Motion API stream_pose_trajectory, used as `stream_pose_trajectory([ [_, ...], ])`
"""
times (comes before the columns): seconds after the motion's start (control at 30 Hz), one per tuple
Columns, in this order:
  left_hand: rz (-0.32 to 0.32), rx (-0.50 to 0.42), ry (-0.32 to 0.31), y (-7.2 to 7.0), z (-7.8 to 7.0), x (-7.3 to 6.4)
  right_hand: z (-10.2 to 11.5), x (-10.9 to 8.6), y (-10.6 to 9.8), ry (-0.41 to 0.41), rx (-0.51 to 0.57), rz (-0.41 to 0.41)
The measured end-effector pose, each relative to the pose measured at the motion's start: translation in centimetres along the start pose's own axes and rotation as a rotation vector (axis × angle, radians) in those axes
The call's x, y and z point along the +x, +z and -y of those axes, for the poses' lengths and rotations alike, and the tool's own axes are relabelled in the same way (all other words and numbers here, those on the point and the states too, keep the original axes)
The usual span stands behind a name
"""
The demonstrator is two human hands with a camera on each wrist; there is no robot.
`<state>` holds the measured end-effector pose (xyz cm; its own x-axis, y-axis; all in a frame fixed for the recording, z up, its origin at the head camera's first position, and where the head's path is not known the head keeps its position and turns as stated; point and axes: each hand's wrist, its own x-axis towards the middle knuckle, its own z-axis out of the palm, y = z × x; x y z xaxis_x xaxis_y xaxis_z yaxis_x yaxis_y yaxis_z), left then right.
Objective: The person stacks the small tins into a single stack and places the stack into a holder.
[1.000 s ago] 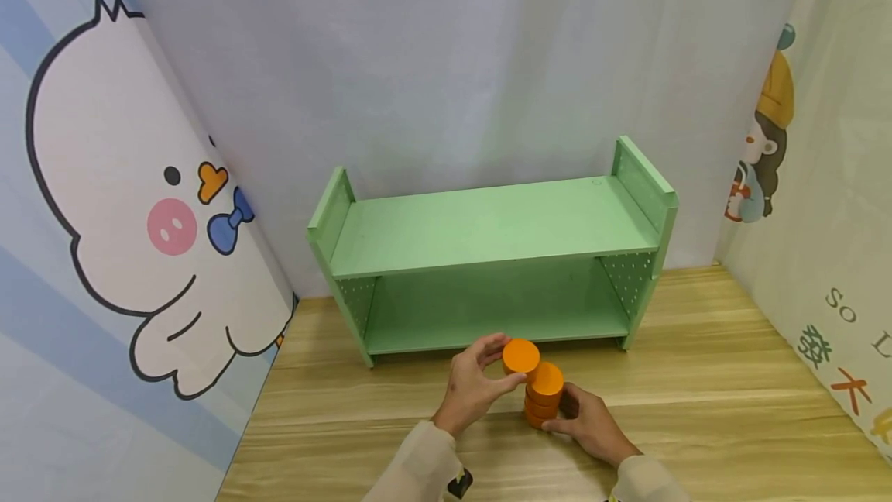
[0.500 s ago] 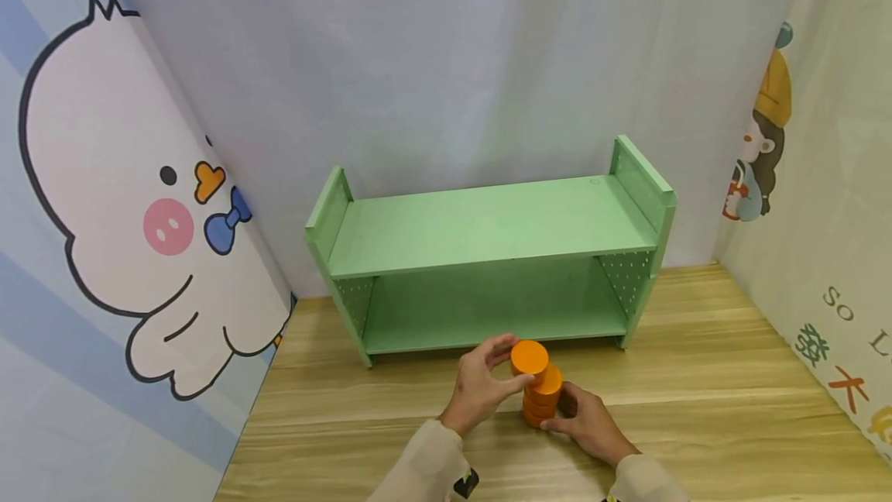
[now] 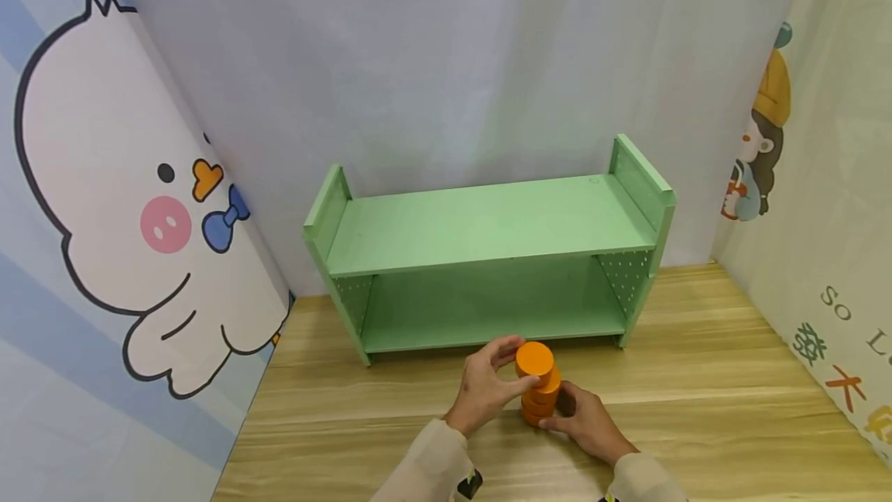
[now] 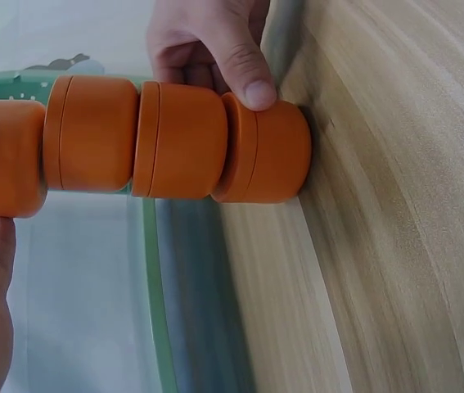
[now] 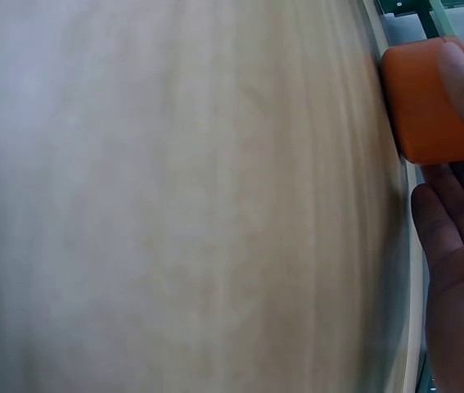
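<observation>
Several round orange lidded jars form an upright, slightly uneven stack on the wooden table. My left hand (image 3: 481, 392) holds the top jar (image 3: 534, 359) between thumb and fingers. That jar sits over the stack, offset to the left; in the left wrist view it looks to be touching or nearly touching the jar (image 4: 92, 135) below. At the base, my right hand (image 3: 591, 426) grips the bottom jar (image 4: 271, 157), its thumb (image 4: 256, 92) on the near side. In the right wrist view, the bottom jar (image 5: 428, 102) lies between thumb and fingers.
Behind the hands stands a green two-tier shelf (image 3: 488, 227) with raised side panels. The wooden table (image 3: 334, 440) extends on both sides of the stack. Printed cloth curtains (image 3: 446, 68) enclose the back and sides.
My left hand has moved right with its jar, bringing it over the stack. The right hand has stayed at the bottom jar. The view has shifted slightly.
</observation>
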<state>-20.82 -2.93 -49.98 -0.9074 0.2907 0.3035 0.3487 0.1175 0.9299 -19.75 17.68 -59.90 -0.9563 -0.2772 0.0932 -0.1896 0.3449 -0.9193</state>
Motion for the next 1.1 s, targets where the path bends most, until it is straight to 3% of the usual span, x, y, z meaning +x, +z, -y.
stream_pose_trajectory([
  [0.4, 0.010, 0.006, 0.016, 0.43, 0.21, 0.07, 0.14, 0.14, -0.04, 0.028, -0.005, -0.009],
  [0.83, 0.027, -0.019, -0.010, 0.90, -0.55, 0.02, 0.33, 0.11, -0.03, 0.041, 0.021, 0.002],
  [0.9, 0.029, -0.018, -0.002, 0.95, 0.08, 0.13, 0.28, 0.11, -0.02, 0.038, 0.024, 0.003],
  [1.1, 0.031, -0.015, -0.002, 1.02, 0.06, 0.10, 0.18, 0.14, 0.01, 0.042, 0.014, -0.006],
])
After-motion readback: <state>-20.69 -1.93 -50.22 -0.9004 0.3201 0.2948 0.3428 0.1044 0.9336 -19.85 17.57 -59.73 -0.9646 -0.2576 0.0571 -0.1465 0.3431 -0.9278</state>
